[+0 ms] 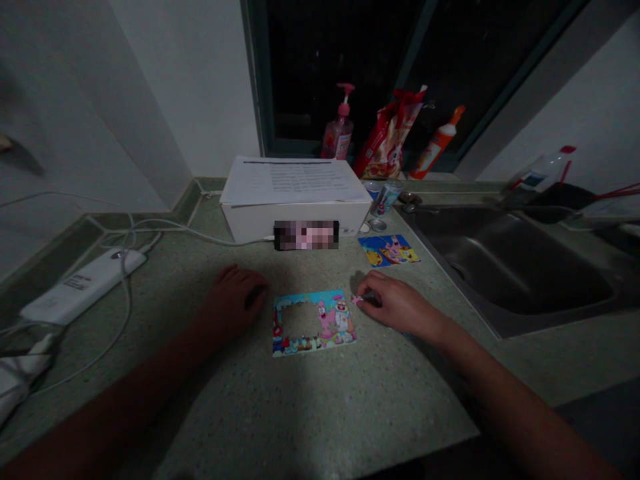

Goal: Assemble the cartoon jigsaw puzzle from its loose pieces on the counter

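A partly assembled jigsaw puzzle (345, 320) with cartoon figures lies flat on the speckled counter. Its border and right side are joined, while bare counter shows through a wide gap at its left and middle. Just off its right edge, my right hand (393, 303) pinches a small pink puzzle piece (357, 300) between thumb and fingertips. Something blue peeks out beneath that hand, mostly hidden. My left hand (235, 300) rests on the counter left of the puzzle, loosely curled, thumb apart from the fingers, with nothing visible in it. A cartoon picture card (390, 251) lies beyond my right hand.
Behind the puzzle stands a white box (295, 213) topped with printed paper, a cabled phone (306, 235) leaning on it. A can (387, 199) is beside the box. At right is a metal sink (520, 260); at left, a white power strip (83, 283) with loose cables.
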Motion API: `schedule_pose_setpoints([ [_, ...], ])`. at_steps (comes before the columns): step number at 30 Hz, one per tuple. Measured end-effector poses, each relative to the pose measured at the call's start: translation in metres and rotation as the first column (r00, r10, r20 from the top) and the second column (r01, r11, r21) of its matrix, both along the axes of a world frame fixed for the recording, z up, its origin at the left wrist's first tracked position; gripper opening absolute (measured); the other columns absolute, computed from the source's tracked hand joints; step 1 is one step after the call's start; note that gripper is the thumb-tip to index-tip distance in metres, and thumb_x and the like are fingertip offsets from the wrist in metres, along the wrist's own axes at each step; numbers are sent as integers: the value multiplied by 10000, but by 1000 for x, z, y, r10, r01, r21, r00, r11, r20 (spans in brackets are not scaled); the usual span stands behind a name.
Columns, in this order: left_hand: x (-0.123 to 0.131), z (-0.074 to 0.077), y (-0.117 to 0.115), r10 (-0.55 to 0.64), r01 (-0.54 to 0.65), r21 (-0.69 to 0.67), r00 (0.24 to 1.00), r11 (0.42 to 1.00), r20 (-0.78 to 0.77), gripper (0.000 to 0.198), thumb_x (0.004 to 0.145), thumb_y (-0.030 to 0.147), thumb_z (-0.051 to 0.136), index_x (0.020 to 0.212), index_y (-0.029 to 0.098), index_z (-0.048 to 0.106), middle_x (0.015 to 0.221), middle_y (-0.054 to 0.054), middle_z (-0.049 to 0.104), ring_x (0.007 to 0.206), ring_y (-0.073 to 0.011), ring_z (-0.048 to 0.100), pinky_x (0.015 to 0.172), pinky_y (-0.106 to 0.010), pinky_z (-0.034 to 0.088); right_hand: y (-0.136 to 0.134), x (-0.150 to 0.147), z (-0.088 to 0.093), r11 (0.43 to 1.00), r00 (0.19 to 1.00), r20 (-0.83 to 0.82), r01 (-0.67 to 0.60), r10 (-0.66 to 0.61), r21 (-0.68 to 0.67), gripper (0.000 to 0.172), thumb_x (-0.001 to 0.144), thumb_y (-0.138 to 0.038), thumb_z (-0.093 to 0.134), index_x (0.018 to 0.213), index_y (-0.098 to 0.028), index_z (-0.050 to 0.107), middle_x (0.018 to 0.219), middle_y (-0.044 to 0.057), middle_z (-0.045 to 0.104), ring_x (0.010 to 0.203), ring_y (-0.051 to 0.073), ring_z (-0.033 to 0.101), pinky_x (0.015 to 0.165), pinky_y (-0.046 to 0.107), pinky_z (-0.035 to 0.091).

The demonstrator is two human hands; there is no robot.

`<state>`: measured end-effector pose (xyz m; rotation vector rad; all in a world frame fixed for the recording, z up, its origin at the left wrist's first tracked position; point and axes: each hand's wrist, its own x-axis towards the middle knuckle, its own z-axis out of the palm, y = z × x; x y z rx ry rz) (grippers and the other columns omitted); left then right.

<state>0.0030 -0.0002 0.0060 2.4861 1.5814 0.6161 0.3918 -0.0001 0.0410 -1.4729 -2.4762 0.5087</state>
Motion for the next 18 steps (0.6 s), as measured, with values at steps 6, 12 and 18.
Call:
schedule_pose_setpoints([
  [6, 3, 6, -2, 7, -7, -20, 1000, 1000, -17, 232, 1018, 292, 527, 1090, 252, 744, 1180, -95, 826, 1146, -307, 743, 1277, -623, 390, 2, 4, 2, 998, 997, -79, -21, 17, -54, 44, 985, -212, 712, 951, -240, 718, 975, 36, 730, 777, 177, 667, 702, 309, 481],
  [12, 4, 7, -3, 11, -11, -9, 1000, 1000, -1, 223, 1018, 279, 524, 1070, 293, 740, 1178, -70, 828, 1134, -305, 743, 1286, -596, 394, 2, 5, 2, 991, 993, -117, -23, 8, -131, 74, 968, -188, 704, 926, -246, 723, 798, -9, 701, 674, 160, 621, 657, 298, 455],
  [18, 4, 8, -3, 6, -6, -26, 1000, 1000, -2, 231, 1019, 264, 515, 1081, 281, 737, 1189, -80, 824, 1155, -306, 734, 1283, -607, 393, 1, 4, 3, 988, 993, -113, -1, -16, -152, 78, 983, -196, 677, 935, -244, 716, 742, -19, 670, 644, 162, 602, 637, 309, 434],
])
